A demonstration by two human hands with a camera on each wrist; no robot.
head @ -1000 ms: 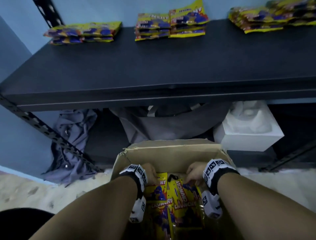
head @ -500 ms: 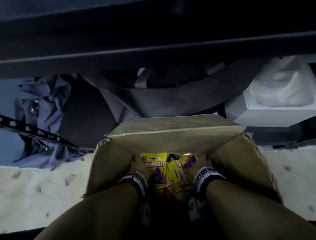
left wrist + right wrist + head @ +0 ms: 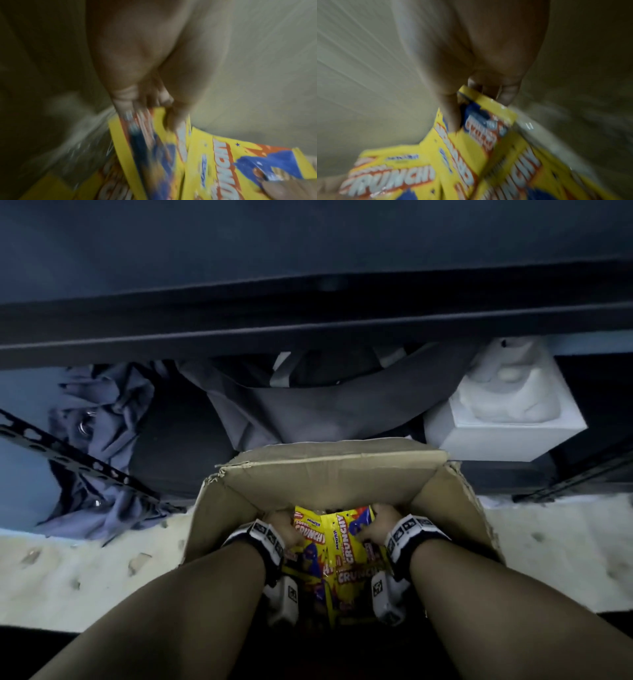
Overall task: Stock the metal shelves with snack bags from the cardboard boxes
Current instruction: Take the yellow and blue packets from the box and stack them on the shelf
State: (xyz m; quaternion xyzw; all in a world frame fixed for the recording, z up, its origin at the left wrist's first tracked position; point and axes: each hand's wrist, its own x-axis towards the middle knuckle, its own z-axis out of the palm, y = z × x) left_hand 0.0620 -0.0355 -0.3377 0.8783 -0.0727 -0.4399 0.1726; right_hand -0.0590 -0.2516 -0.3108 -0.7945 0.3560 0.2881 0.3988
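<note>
both hands are down inside the cardboard box [image 3: 329, 477], which sits on the floor just in front of the dark metal shelf [image 3: 308, 313]. the left hand [image 3: 281, 525] has its thumb and fingers pinched on the top edge of a yellow snack bag [image 3: 308, 537] on the left of the bunch; the right hand [image 3: 378, 525] has its thumb laid across the front and its fingers curled behind the top of another snack bag [image 3: 346, 546] on the right. more bags lie beneath them, and clear plastic wrap [image 3: 82, 146] shows at the side of the box.

the step in hand looks like gathering a bundle to lift out — so it pays to squeeze the two bunches toward each other first and take the bags by their sealed top edges, not by the puffed middle, which i'd expect to slip and crush. lift straight up, wrists clear of the box walls, and watch the far flap [image 3: 335, 455] so no corner snags. the shelf edge hangs low over the box — pull back before rising. a loose bag at the outside of either grip is the likeliest to drop.
</note>
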